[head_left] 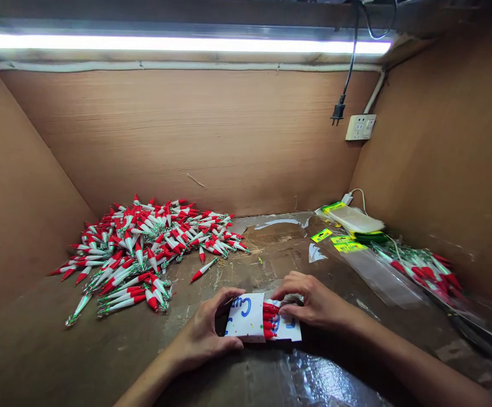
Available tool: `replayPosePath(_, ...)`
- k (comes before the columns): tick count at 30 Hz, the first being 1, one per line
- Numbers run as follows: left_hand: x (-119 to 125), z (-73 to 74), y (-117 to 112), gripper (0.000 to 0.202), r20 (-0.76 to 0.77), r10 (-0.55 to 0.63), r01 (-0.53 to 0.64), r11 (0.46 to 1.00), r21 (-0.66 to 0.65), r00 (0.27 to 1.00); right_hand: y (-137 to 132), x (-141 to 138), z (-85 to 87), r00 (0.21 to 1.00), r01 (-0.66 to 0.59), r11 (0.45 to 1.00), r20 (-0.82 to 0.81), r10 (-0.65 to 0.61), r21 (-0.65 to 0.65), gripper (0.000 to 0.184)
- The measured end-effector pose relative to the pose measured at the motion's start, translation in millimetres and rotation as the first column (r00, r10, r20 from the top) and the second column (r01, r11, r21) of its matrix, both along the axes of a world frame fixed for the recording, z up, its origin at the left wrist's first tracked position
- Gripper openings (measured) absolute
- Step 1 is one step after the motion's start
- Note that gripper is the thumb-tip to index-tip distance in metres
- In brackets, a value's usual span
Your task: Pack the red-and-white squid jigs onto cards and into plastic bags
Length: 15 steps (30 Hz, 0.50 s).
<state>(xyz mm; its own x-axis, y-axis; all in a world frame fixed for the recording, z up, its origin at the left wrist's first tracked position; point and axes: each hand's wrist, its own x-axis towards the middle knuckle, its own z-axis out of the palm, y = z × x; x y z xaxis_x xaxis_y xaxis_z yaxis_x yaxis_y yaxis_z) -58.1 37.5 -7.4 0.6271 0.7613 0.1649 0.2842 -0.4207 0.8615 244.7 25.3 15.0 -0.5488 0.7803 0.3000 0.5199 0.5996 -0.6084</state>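
Observation:
My left hand [206, 328] grips the left end of a white paper sleeve [246, 330] with blue lettering, its thumb along the near edge and fingers around the far side. Several squid jigs [269, 325] lie side by side in the sleeve, their red ends showing where the paper opens on the right. My right hand [309, 299] is closed at that opening, thumb and forefinger at the red end of the farthest jig. A white lettered flap lies under the red ends. The rest of the jigs is hidden inside the sleeve.
A big heap of red and white jigs [144, 243] lies at the back left, with one loose jig [203, 270] beside it. Clear bags [382, 277] with yellow-green headers and bagged jigs [432, 271] lie right. A black plug [338, 110] hangs near a wall socket [360, 128].

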Motion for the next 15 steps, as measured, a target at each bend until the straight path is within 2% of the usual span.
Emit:
replayPosePath(3,-2,2.6,0,0.074,-0.103,0.011,-0.002,0.996,0.089,0.995,1,-8,-10.9,0.990,-0.074,0.986,0.126,0.056,0.149,0.012)
replayPosePath(6,-6,2.1,0,0.065,-0.203,0.006,0.032,0.983,0.181,0.979,-1,-18,-22.1,0.973,-0.087,0.967,0.228,0.031,0.241,0.010)
replayPosePath(12,-11,-2.7,1,0.063,-0.299,-0.002,0.082,0.963,0.255,0.954,-1,-24,-31.6,0.986,0.125,0.988,0.099,-0.134,0.093,0.012)
replayPosePath(15,-10,-1.8,-2,0.056,-0.353,-0.010,0.118,0.951,0.286,0.936,0,-26,-34.0,0.982,0.149,0.983,0.102,-0.160,0.110,0.011)
